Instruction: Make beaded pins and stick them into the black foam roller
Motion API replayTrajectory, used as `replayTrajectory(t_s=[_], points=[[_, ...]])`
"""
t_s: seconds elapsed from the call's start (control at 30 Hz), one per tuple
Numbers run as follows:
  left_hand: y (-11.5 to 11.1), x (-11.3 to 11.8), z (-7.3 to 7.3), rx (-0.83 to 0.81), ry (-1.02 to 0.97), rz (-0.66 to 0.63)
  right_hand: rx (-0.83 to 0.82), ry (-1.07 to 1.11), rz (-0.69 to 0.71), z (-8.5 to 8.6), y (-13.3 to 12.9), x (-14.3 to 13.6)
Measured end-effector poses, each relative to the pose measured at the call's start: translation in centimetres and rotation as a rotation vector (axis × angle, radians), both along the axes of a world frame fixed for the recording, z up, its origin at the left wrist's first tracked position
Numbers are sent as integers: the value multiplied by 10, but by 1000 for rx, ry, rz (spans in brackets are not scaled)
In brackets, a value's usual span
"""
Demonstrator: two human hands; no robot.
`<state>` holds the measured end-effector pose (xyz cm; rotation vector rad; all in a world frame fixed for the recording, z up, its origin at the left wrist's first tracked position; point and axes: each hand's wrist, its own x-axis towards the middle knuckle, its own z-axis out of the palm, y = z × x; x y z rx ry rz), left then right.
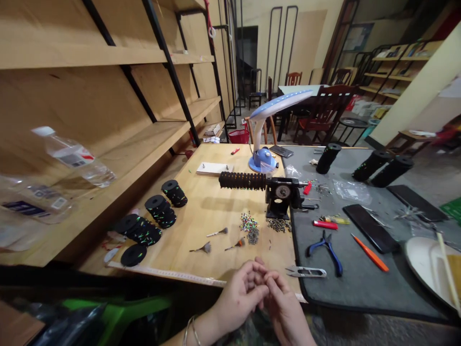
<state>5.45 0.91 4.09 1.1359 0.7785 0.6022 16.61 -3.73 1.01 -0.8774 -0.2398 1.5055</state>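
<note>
The black roll (243, 181) sits at mid-frame on the hand-cranked machine (281, 194), with coloured bits along its length; whether its filling is complete, I cannot tell. Below it, 3 piles lie loose and unused: coloured bits (248, 221), grey bits (253, 235) and dark bits (278, 225). At lower centre, the left hand (239, 295) and right hand (286, 307) have fingertips pinched together; anything between them is hidden. They meet at the near edge of the desk (212, 264), where small scissors (298, 272) and the grey mat's (320, 295) edge limit rightward movement; bare wood leftward gives more room.
</note>
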Motion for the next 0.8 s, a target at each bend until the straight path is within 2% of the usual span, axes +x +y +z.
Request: replayTrajectory(t_s=[0.13,0.23,0.33,0.4,0.5,0.57,0.67,0.8], points=[[2,2,-2,87,118,-18,-40,-133,-107,-3,-2,9],[1,-1,-6,181,199,-49,-65,-323,-201,-7,-4,25],[-1,-5,-10,271,271,-78,-15,-700,-243,-10,-10,56],[-1,-7,-13,363,334,-96,51,-1077,-239,-11,-15,84],[-1,-12,-16,505,408,-120,238,-1733,-92,-14,-25,126],[-2,-14,-17,577,437,-129,363,-2035,32,-19,-30,145],[-3,-17,-19,650,458,-141,466,-2268,157,-24,-33,155],[-6,-19,-21,674,460,-140,456,-2362,219,-19,-25,146]])
